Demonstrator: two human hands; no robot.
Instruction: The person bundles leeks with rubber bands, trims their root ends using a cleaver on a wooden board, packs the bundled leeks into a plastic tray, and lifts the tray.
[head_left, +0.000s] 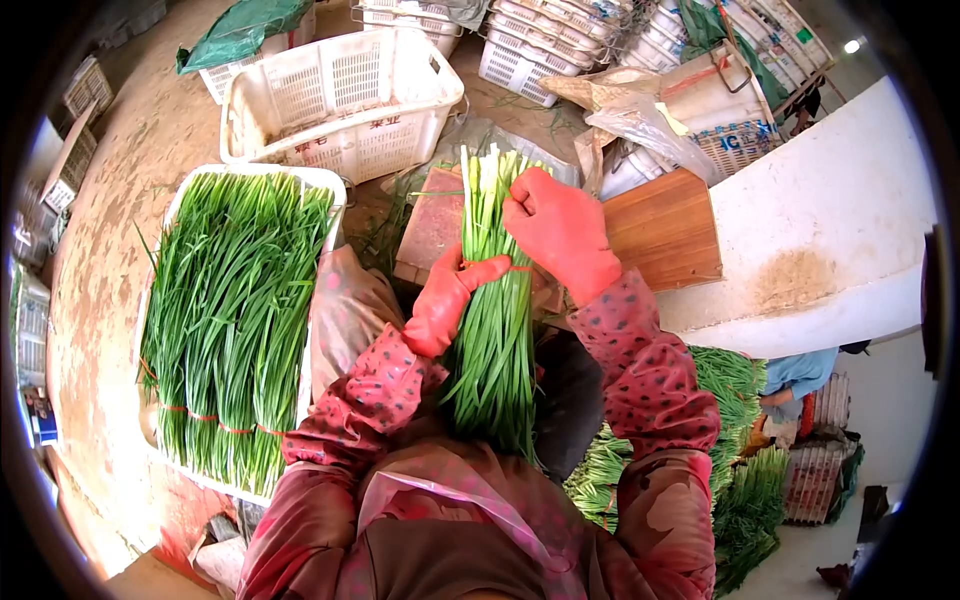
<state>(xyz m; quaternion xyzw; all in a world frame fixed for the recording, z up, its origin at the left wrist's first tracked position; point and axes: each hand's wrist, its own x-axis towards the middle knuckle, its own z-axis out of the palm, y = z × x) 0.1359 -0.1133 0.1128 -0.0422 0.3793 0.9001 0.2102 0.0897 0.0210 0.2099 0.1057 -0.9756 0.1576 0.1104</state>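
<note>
Red left hand (440,305) grips green bunch (492,350); right hand (562,228) curled, can't tell if holding. Band (521,269) between hands: likely tying; next calls for snug pull.

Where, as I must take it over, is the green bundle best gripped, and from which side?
Just below its red band, the green bundle is gathered, while its leaves spread lower down; wrap a hand there, probably from the right, as the left hand covers the left edge.
</note>
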